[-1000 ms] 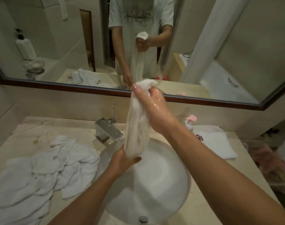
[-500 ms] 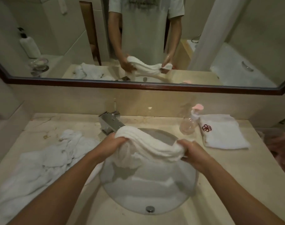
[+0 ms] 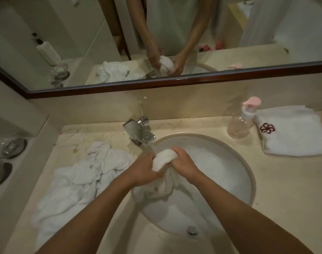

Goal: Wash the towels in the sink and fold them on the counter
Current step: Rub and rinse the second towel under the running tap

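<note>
Your left hand (image 3: 144,166) and right hand (image 3: 184,162) both sit over the left part of the round white sink (image 3: 248,173), close together. Each has its fingers curled tight around the same wet white towel (image 3: 164,157): the left clenches the near end, the right clenches the far end, and a rolled hump of cloth bulges up between the two fists. The rest of that towel hangs below your hands, bunched and draping down into the basin.

The chrome faucet (image 3: 140,133) stands at the sink's back-left edge, its spout just beside your left hand. Whether water is running, you cannot tell from the blur under the spout.

On the beige counter (image 3: 284,189), left of the sink, lies a crumpled heap of white towels (image 3: 77,180), one edge reaching the basin rim. Right of the sink, at the back, a clear pump bottle (image 3: 239,123) with a pink top stands upright; just beside it lies a folded white towel with a dark red flower emblem (image 3: 292,132), flat on the counter.

The framed mirror (image 3: 156,87) above the backsplash shows your two hands wrapped on the towel.
</note>
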`<state>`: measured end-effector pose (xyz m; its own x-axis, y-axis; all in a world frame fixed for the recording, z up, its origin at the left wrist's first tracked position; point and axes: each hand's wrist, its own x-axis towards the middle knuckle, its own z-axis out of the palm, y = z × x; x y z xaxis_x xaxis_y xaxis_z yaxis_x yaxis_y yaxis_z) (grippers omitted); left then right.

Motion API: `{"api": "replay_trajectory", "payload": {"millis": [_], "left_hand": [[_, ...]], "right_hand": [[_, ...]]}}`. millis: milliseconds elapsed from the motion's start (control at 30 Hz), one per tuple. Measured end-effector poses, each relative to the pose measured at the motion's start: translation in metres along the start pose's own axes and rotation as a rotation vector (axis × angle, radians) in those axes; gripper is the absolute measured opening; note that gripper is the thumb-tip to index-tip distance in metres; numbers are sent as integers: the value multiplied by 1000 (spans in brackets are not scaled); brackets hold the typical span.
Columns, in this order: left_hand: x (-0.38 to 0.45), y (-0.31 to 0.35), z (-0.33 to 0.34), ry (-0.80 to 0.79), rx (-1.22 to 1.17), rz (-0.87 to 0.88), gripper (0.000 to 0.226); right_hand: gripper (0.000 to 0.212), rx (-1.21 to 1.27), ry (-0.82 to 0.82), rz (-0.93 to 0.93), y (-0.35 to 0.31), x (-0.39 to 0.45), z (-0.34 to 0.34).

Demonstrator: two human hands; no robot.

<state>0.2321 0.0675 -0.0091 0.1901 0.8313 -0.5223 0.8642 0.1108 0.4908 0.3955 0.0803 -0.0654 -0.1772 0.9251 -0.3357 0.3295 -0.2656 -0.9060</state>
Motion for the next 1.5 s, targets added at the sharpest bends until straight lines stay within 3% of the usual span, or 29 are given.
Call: {"api": "replay_trajectory", "payload": {"millis": [67, 100, 133, 167, 200, 267, 333, 400, 433, 500, 567, 633, 767, 867, 967, 1033, 1133, 1267, 1333, 1400, 1500], "left_hand": [[-4, -22, 1, -92, -130, -65, 67], [-3, -30, 4, -139, -124, -90, 66], [2, -39, 10, -154, -80, -104, 51], [6, -43, 15, -124, -35, -115, 27], [11, -47, 19, -51, -9, -121, 20], [20, -43, 21, 99, -23, -161, 28], [30, -38, 23, 163, -282, -191, 23], [34, -31, 20, 114, -670, -214, 52], [37, -33, 20, 73, -862, -241, 63], [39, -33, 21, 44, -1068, -234, 55], [41, -26, 24, 107, -1113, -230, 43], [43, -24, 29, 174, -1159, -252, 41], [36, -25, 29, 179, -1352, -413, 47], [18, -24, 29, 118, -1484, -442, 46], [-1, -28, 29, 256, -1408, -410, 47], [-7, -31, 32, 399, -1284, -391, 42], [-11, -29, 38, 499, -1170, -389, 37], [-13, -21, 38, 553, -795, -403, 47], [-12, -22, 36, 521, -537, -381, 55], [-5, -28, 37, 508, -331, -324, 54], [15, -37, 38, 499, -370, -282, 52]], "right_hand": [[28, 80, -29, -4, -5, 6, 9], [30, 62, -61, -31, -5, 9, 13], [28, 37, -86, -46, -5, 13, 16], [27, 18, -80, -47, -1, 18, 18], [28, 9, -42, -39, 2, 22, 19], [36, -34, 79, 41, 9, 34, 24], [45, -221, 160, 208, 15, 42, 30], [56, -277, 153, 379, 18, 44, 38], [58, -148, 111, 434, 23, 47, 44], [53, 339, -15, 464, 32, 49, 52], [45, 764, -56, 507, 41, 46, 56], [49, 1009, -49, 647, 56, 44, 63], [51, 946, -150, 772, 73, 42, 75], [39, 687, -98, 594, 63, 53, 77], [57, 297, -92, 362, 34, 51, 76], [64, 176, -111, 287, 27, 45, 72], [64, 188, -63, 324, 30, 35, 53], [48, -273, -39, 369, 49, 16, 38], [25, -217, 102, 343, 59, 10, 33], [16, -5, 230, 466, 75, 14, 28], [16, 287, 279, 709, 103, 13, 26]]}}
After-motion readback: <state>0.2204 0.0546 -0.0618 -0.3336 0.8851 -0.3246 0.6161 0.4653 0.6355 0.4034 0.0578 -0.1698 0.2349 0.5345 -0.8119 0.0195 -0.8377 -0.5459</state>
